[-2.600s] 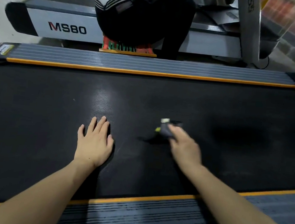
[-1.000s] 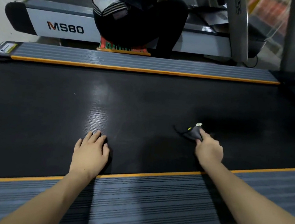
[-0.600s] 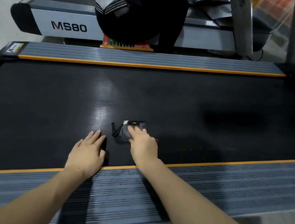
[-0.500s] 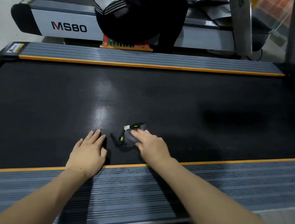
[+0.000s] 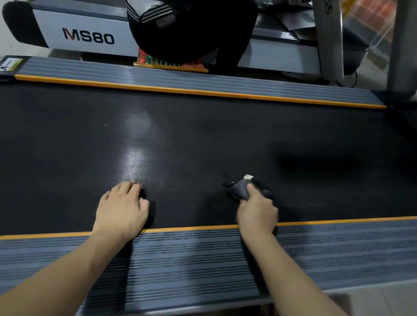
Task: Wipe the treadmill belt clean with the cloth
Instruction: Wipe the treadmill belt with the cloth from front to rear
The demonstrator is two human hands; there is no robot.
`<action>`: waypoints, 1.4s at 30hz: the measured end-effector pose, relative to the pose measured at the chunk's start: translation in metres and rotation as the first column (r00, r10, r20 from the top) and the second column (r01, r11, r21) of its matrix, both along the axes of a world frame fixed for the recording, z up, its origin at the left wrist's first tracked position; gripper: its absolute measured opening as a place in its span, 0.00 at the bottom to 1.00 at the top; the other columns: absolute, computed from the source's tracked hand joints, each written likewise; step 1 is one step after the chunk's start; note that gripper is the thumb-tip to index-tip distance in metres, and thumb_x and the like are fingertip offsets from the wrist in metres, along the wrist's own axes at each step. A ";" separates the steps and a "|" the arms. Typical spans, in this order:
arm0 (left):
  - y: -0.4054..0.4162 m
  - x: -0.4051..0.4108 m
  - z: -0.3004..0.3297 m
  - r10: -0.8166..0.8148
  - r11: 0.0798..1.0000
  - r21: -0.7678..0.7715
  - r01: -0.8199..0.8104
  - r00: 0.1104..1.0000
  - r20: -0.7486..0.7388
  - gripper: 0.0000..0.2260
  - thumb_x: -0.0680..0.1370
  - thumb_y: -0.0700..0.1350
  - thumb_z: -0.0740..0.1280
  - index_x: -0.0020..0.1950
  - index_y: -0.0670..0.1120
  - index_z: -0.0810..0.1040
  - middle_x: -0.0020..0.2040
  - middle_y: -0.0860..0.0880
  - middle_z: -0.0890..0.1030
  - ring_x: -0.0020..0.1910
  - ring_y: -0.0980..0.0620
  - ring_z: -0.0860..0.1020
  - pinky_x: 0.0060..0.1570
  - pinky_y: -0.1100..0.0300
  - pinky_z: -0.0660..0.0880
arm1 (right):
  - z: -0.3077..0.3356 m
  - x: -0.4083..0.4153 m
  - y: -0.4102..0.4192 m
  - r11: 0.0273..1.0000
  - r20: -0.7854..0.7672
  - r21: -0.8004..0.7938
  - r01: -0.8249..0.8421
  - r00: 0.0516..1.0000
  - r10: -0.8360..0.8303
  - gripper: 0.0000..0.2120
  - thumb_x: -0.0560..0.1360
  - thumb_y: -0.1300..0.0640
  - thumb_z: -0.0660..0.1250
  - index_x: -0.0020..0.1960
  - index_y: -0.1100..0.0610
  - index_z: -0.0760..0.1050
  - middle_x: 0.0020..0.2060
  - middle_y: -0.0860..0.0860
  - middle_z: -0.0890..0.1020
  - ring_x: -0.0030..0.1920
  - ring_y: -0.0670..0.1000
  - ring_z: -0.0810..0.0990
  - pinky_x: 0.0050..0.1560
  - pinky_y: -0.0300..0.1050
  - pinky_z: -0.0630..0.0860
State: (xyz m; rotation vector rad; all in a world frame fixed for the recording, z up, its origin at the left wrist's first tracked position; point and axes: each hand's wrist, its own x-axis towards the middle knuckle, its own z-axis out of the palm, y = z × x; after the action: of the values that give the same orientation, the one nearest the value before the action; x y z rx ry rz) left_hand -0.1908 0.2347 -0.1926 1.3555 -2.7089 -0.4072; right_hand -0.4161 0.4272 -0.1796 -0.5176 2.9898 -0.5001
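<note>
The black treadmill belt [image 5: 204,136] fills the middle of the view from left to right. My right hand [image 5: 257,211] presses a small dark grey cloth [image 5: 239,188] with a white tag onto the belt, close to the near orange edge strip. My left hand [image 5: 122,209] lies flat, palm down, on the belt's near edge to the left, holding nothing, fingers together.
Grey ribbed side rails with orange strips run along the near side [image 5: 191,257] and far side [image 5: 185,82] of the belt. Beyond, a person in black [image 5: 187,17] crouches by a second treadmill marked MS80 [image 5: 86,36]. A grey upright post [image 5: 410,45] stands at the far right.
My right hand has slid the cloth to the right along the belt, away from my left hand. The left hand has stayed at the near edge.
</note>
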 end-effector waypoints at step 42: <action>-0.023 0.034 -0.004 -0.031 0.998 0.048 0.031 1.000 -0.007 0.21 0.82 0.51 0.54 0.76 0.55 0.68 0.81 0.55 0.60 0.81 0.53 0.52 0.79 0.46 0.51 | -0.009 0.052 -0.061 0.607 0.039 -0.189 -0.772 0.612 0.790 0.22 0.76 0.56 0.70 0.69 0.44 0.75 0.67 0.46 0.77 0.70 0.49 0.73 0.69 0.52 0.69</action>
State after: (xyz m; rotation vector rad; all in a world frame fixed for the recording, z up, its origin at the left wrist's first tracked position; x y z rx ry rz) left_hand -0.1564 0.2121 -0.1967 1.3233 -2.7351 -0.4821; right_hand -0.3636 0.3666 -0.1883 -1.6344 2.2504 -0.6208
